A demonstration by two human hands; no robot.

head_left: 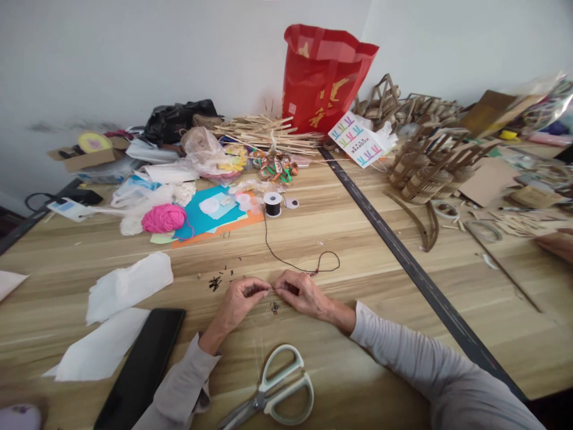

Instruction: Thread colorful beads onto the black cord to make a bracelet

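My left hand (238,303) and my right hand (303,294) meet fingertip to fingertip above the table, both pinched on a thin black cord (286,263). The cord runs from a white spool wound with black thread (273,206), makes a loop, and passes behind my right hand. Several small dark and reddish beads (315,273) sit on it beside my right knuckles. Just below the fingertips lies a little group of loose beads (274,308). Short black snippets (215,283) are scattered left of my left hand. Scissors with white handles (286,388) rest nearer to me.
A black phone (141,364) and white paper sheets (129,285) lie at left. Pink yarn (163,218), coloured paper and bags crowd the back. A red bag (326,80) stands behind; woven baskets (425,170) are at right. Another person's hand (557,243) shows at the right edge.
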